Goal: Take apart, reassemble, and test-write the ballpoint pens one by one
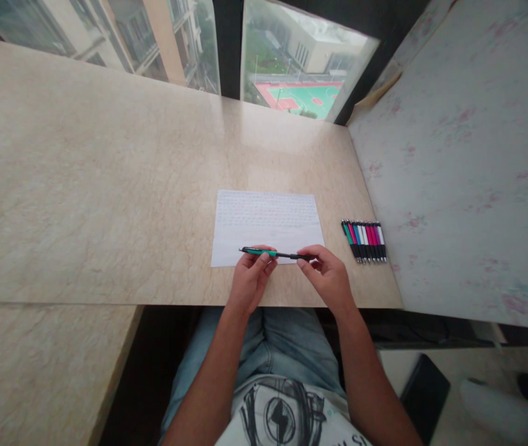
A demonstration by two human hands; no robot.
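A green and black click pen (259,251) lies level between my two hands, above the lower part of a sheet of paper. My left hand (251,280) pinches its green barrel, the clip end pointing left. The black grip end is pinched by the fingers of my right hand (328,275). Between the hands a thin dark stretch of the pen shows, narrower than the barrel; whether it is the bare refill I cannot tell for sure. Beneath lies the white paper (268,214), its upper half covered in lines of handwriting.
To the right, a row of several pens (365,241) in different colours lies side by side near the papered wall (459,186). The marbled tabletop (106,186) stretches left and back to the windows (310,62). Its front edge runs just above my lap.
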